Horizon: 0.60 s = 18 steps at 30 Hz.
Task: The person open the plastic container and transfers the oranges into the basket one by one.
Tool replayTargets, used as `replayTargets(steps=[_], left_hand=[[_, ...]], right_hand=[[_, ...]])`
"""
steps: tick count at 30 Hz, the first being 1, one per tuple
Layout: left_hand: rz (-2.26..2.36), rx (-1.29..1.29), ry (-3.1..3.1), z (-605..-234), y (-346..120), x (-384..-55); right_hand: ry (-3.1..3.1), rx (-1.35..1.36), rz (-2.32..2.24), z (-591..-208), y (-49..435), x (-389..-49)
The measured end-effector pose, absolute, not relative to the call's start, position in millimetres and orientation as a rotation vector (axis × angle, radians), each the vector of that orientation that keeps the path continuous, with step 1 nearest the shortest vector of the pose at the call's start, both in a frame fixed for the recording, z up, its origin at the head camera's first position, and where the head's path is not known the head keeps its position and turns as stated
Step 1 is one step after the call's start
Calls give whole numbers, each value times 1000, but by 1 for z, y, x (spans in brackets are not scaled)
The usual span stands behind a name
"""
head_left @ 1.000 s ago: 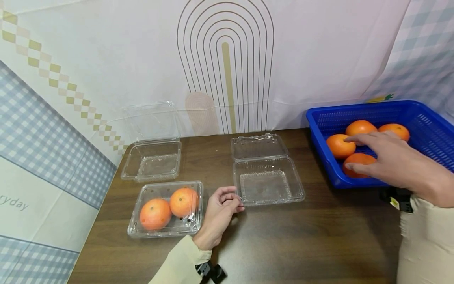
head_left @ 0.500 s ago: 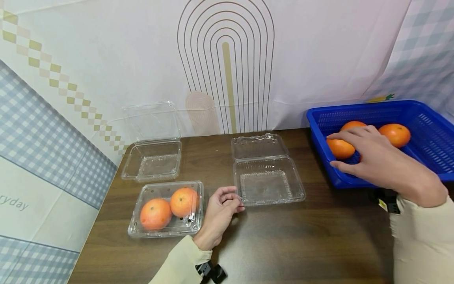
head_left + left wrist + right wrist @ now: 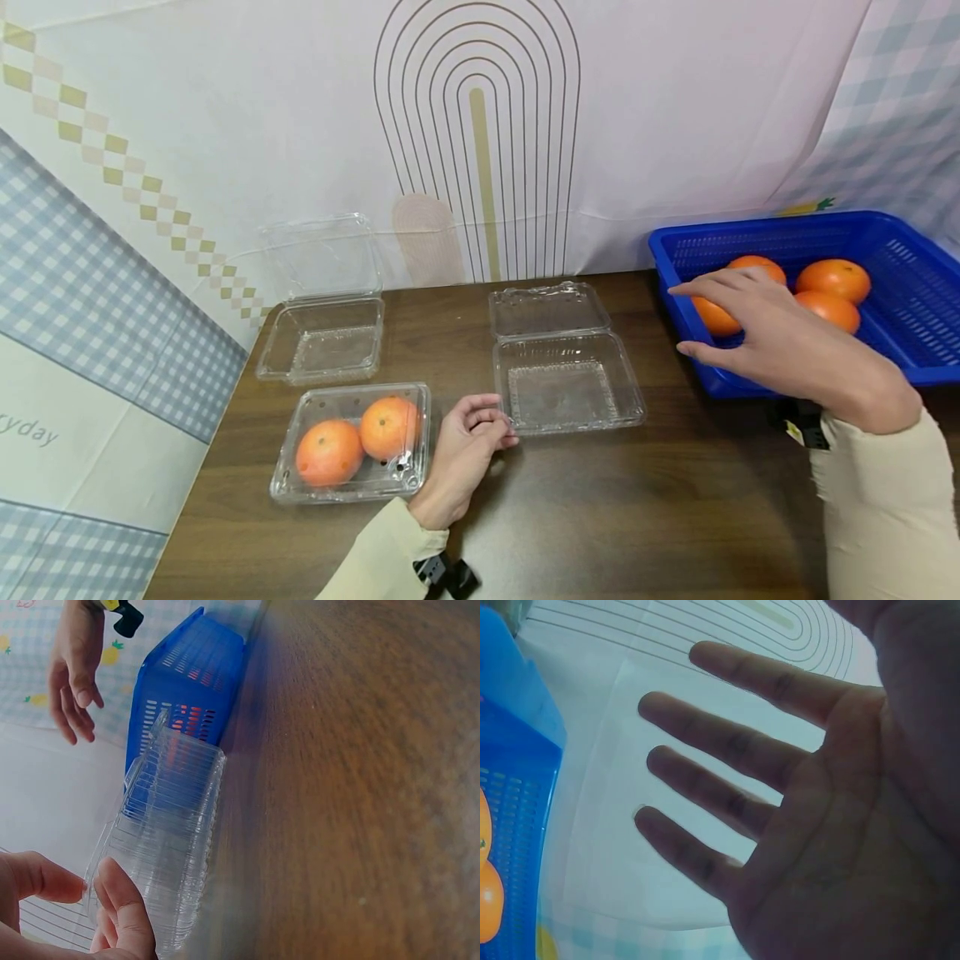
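An unlidded clear plastic clamshell container (image 3: 562,396) lies on the table in the middle of the head view, its lid folded back. My left hand (image 3: 461,450) pinches its near left corner; the left wrist view shows thumb and fingers at the rim (image 3: 91,889). Over the left end of a blue basket (image 3: 675,287) hovers my right hand (image 3: 787,346). Its fingers (image 3: 727,746) are spread and nothing lies in the palm. Several oranges (image 3: 834,281) rest in the basket, one (image 3: 716,317) partly hidden by the right hand.
Left of my left hand sits a closed clear container (image 3: 352,495) with two oranges (image 3: 328,452) inside. Behind it stands another clear container (image 3: 322,337), its lid raised against the patterned wall cloth (image 3: 315,125). The wooden table (image 3: 600,517) meets the cloth at the back.
My right hand has drifted left and slightly toward me over the basket. The orange nearest the front has shifted right and back. The left hand has stayed still.
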<state>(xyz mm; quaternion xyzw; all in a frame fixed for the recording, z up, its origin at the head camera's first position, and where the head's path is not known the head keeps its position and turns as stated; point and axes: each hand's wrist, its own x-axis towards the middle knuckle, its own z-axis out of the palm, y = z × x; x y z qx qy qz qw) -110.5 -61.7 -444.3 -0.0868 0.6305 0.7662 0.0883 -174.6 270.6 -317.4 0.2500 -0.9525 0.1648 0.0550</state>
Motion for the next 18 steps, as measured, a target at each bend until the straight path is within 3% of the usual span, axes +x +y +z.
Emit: replayTargets(steps=[18], left_hand=[[2287, -259, 1866, -444, -62, -110]], right_hand=[[-2771, 915, 490, -329, 247, -181]])
